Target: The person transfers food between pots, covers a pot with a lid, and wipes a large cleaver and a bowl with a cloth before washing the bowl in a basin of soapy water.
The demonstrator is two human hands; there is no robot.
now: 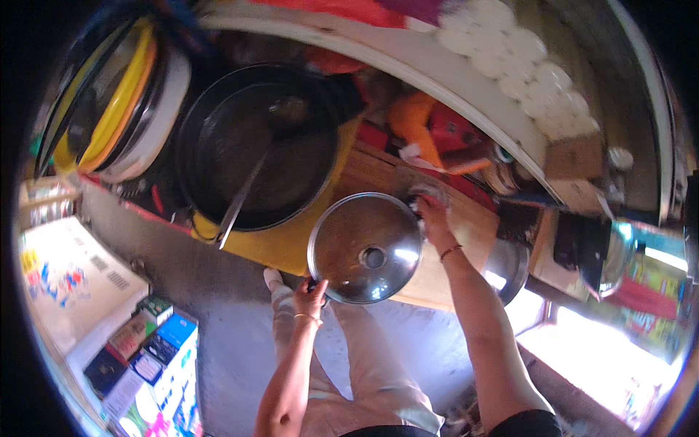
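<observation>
A lidded pot (338,240) with a see-through glass lid and a dark round knob is in front of me, at the table's near edge. My left hand (310,297) grips its dark side handle at the lower left. On the opposite side, my right hand (431,218) is at the other handle, with a pale, blurred cloth-like thing beside the fingers. What the pot holds cannot be made out through the lid. Left of it stands a large black pan (218,180), with a long metal-handled utensil (243,199) leaning across its rim.
Yellow and white basins (123,98) stand at the far left. The wooden tabletop (469,213) extends rightward to a metal pan (513,267). Behind runs a white shelf edge (382,65) with pale round items (524,60) above. Stacked boxes (147,355) stand at lower left.
</observation>
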